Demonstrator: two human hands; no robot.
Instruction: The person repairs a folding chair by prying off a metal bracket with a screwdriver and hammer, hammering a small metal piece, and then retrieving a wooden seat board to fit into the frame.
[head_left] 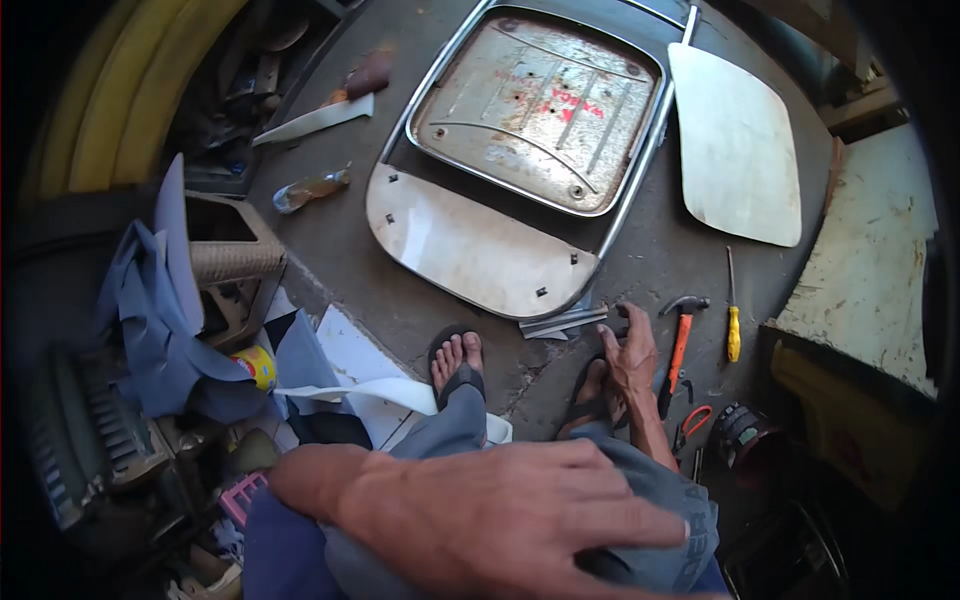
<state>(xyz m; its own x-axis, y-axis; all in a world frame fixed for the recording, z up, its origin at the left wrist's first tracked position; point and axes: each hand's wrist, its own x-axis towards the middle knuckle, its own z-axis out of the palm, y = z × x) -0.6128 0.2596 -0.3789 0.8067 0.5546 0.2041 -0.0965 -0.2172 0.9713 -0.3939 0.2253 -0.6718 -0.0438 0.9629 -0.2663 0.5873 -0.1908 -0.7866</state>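
My left hand (530, 515) reaches across my lap from the left, close to the camera. Its fingers point right with the index finger stretched out, and nothing shows in it. Beside my right foot, my right hand (630, 355) hangs low with its fingers apart and slightly bent, holding nothing visible. Thin grey strips (563, 322) lie just left of its fingertips. Beyond them, a metal chair frame (640, 180) lies on the floor with a rusty seat pan (530, 110) and a pale curved panel (470, 240) bearing several dark clips. To its right lies a loose white panel (740, 150).
A hammer (680, 345), a yellow-handled screwdriver (734, 330) and orange-handled scissors (695, 420) lie right of my right hand. A worn board (870, 260) stands farther right. At left are a wooden stool (240, 250), grey cloth (160, 330) and a clear plastic packet (310, 190).
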